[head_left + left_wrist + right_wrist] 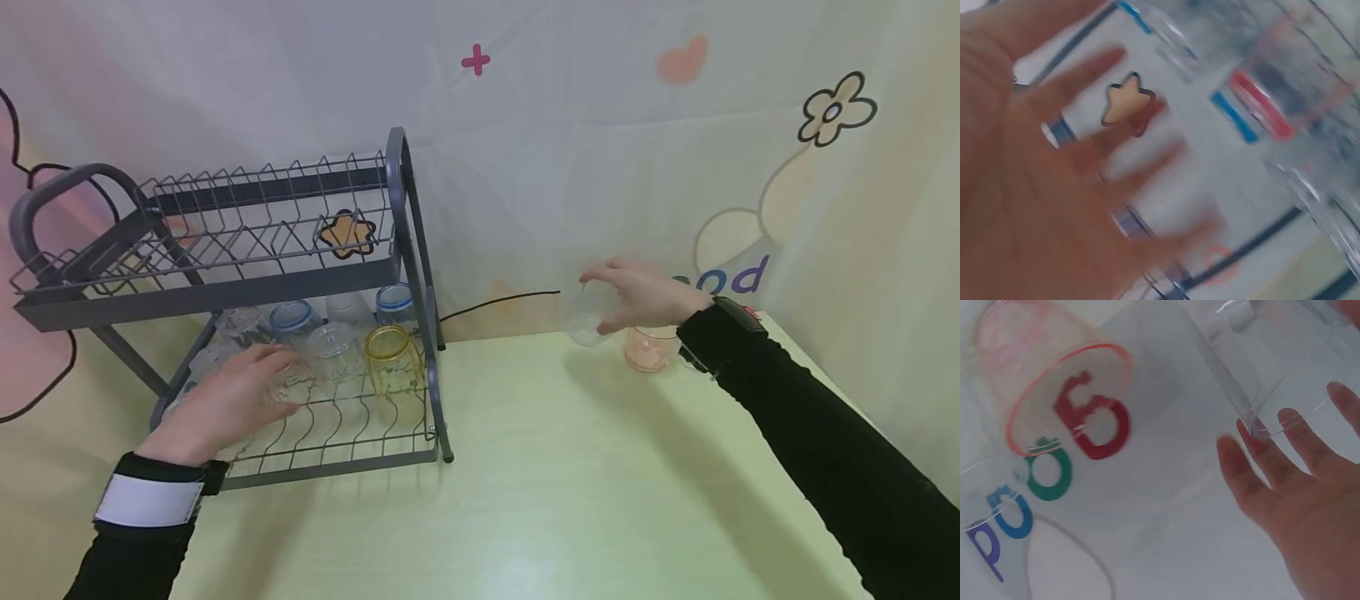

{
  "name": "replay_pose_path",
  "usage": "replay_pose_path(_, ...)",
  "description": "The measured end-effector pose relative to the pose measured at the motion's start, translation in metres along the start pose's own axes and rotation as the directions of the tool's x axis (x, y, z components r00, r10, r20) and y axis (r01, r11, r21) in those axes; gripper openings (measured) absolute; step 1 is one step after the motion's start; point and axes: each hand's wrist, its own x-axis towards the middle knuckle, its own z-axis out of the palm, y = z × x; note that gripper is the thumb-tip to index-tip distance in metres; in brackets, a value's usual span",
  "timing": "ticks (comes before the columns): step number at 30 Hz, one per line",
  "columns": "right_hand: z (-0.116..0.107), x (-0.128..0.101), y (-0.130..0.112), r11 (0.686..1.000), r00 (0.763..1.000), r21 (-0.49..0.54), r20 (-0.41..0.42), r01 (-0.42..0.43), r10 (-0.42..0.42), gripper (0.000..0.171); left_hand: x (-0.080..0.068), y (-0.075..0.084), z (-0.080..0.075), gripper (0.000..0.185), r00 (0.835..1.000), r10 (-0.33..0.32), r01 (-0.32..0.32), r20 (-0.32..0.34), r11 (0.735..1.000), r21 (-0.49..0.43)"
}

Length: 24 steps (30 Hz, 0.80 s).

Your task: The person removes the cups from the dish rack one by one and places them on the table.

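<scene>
In the head view my left hand (240,400) reaches into the lower shelf of the dish rack (330,475), its fingertips close to a clear glass (291,379). The left wrist view shows this hand's spread fingers, blurred, with nothing in the palm; a red-rimmed glass (1263,106) is beyond them. At the right, my right hand (641,293) holds a clear glass (587,321) at the back of the table, fingertips by its rim in the right wrist view. Just below that hand stands a pink glass (648,350), partly covered by it.
Beside the left hand, the lower shelf carries several upturned glasses, including a yellow glass (393,358) and a blue-tinted glass (291,317). The rack's upper wire shelf (300,225) hangs over them. A patterned curtain (510,183) backs the pale table (525,500).
</scene>
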Motion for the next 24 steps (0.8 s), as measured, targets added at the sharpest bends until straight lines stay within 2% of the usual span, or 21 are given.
replay_pose_path(2, 0.006, 0.005, 0.005, 0.999, 0.999, -0.047, 0.038, -0.018, 0.02, 0.07, -0.004, -0.012, -0.003, 0.071, 0.996, -0.083, 0.083, 0.01, 0.996, 0.042)
replay_pose_path(5, 0.015, 0.009, 0.011, 0.996, 0.995, -0.087, 0.091, -0.038, 0.046, 0.069, -0.01, -0.027, -0.005, 0.085, 0.977, -0.21, 0.208, 0.026, 0.976, 0.063)
replay_pose_path(9, 0.025, 0.017, 0.012, 0.997, 0.991, -0.07, 0.127, -0.026, 0.035, 0.067, -0.019, -0.044, -0.008, 0.097, 0.953, -0.3, 0.298, 0.05, 0.954, 0.035)
replay_pose_path(15, 0.032, 0.024, 0.013, 0.994, 0.988, -0.089, 0.138, -0.061, 0.073, 0.066, -0.023, -0.056, -0.009, 0.098, 0.933, -0.343, 0.345, 0.106, 0.939, 0.0)
replay_pose_path(24, 0.04, 0.033, 0.017, 0.992, 0.982, -0.057, 0.146, -0.109, 0.116, 0.068, -0.024, -0.068, -0.003, 0.089, 0.924, -0.37, 0.366, 0.095, 0.929, 0.054)
